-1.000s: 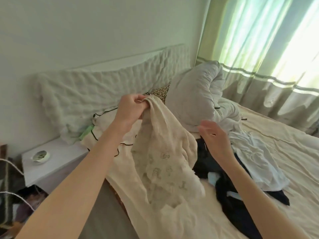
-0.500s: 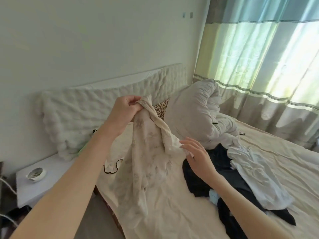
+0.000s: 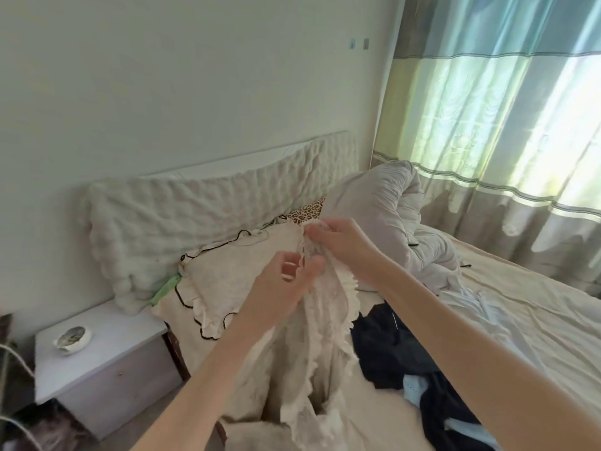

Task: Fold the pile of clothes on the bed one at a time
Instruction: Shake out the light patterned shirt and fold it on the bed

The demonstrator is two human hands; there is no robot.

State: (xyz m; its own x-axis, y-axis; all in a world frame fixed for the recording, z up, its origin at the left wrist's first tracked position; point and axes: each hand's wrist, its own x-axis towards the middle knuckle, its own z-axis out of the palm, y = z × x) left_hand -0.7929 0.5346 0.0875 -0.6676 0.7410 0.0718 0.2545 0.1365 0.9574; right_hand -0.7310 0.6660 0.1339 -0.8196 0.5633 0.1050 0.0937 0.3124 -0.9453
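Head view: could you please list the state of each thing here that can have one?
Cream garment: held up, hanging, unfolded.
Left hand: pinches the garment's top edge.
Right hand: grips the garment's top.
Dark clothes: in a heap on the bed, unfolded.
White garment: crumpled on the bed.
Curtain: drawn.
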